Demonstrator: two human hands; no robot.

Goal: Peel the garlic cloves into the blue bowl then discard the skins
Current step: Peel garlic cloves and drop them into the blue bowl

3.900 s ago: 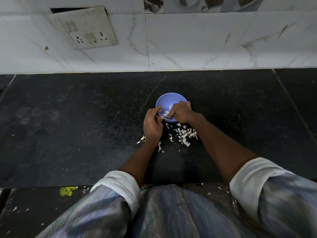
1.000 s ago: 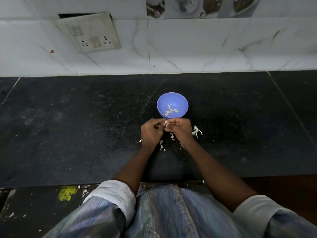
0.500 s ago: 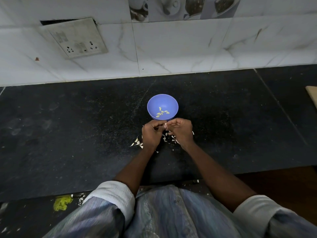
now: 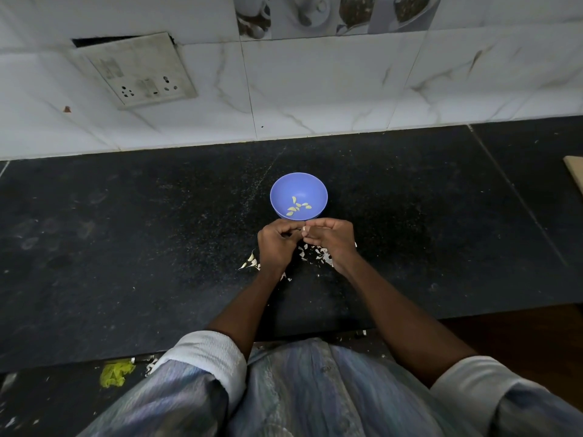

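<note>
White papery garlic skins (image 4: 315, 255) are strewn mid-counter under both hands. A small pale garlic clove (image 4: 304, 229) is pinched by the curled left hand (image 4: 277, 244) and right hand (image 4: 331, 239). Just beyond, the round blue plastic bowl (image 4: 284, 190) holds peeled cloves (image 4: 298, 205), as before; bare black stone counter (image 4: 126, 231) lies either side.

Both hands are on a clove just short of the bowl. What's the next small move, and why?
Probably finish stripping the skin, then drop the clove into the bowl. Left hand and right hand pinch it together, pale skin showing between the fingertips.
</note>
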